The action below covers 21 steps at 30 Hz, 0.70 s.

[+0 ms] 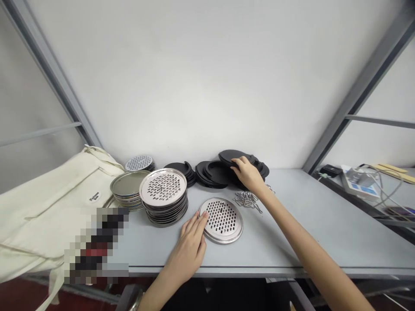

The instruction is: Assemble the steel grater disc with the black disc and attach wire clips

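Note:
My left hand (191,242) lies with outstretched fingers against the left rim of a round metal grater plate (223,219), which rests flat on the table near its front. My right hand (248,172) reaches to the back, fingers and thumb pinched at the edge of a black round disc (231,155) on top of a black pile. Part of that pile is hidden behind the hand. Several small wire clips (247,200) lie heaped below my right wrist. A stack of grater plates (164,188) stands to the left of the single plate.
Beside that stack is a pile of plain metal discs (128,183). Further back are a grey perforated disc (139,163) and more black discs (177,167). A cream bag (58,194) leans at the left. Cables and a box (359,183) sit beyond the right frame post.

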### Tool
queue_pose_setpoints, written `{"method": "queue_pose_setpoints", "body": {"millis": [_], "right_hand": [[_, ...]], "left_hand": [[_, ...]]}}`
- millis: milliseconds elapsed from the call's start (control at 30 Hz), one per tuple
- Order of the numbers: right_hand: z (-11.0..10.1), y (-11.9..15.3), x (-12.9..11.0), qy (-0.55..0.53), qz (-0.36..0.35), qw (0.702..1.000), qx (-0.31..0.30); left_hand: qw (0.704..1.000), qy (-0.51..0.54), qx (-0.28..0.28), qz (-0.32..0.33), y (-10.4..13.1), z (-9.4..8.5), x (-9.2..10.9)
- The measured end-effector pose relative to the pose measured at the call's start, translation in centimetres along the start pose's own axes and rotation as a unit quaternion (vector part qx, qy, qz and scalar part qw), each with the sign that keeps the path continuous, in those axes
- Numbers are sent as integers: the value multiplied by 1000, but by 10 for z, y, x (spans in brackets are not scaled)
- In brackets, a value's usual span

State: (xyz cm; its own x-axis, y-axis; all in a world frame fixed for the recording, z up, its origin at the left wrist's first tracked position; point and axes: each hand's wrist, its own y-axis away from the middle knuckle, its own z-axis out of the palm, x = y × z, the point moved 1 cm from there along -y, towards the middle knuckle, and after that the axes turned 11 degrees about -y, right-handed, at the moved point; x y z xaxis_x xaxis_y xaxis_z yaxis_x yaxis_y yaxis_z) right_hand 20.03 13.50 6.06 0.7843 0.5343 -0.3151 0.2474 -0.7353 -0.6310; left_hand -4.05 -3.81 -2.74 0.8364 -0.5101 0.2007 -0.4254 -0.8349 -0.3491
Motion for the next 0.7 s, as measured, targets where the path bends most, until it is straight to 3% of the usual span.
{"method": "queue_pose_setpoints", "body": {"millis": [133, 267, 367, 467, 567, 700], "right_hand": [[-36, 22, -21, -30, -17, 995, 93], [-59, 68, -38, -83, -28, 989, 120], [-51, 110, -44, -104, -41, 989, 98], [-30, 143, -46, -128, -53, 989, 55], [-13, 157, -45, -143, -50, 988, 21], [-6, 160, -43, -148, -55, 987, -6]], "left_hand": [[997, 58, 20, -44, 1, -1, -2], [975, 173, 41, -133, -6, -2, -8], [954, 211, 36, -211, -18, -2, -11], [957, 194, 9, -216, -32, -1, -9], [955, 196, -35, -220, -44, 1, -8], [925, 246, -52, -284, -54, 6, -13]]}}
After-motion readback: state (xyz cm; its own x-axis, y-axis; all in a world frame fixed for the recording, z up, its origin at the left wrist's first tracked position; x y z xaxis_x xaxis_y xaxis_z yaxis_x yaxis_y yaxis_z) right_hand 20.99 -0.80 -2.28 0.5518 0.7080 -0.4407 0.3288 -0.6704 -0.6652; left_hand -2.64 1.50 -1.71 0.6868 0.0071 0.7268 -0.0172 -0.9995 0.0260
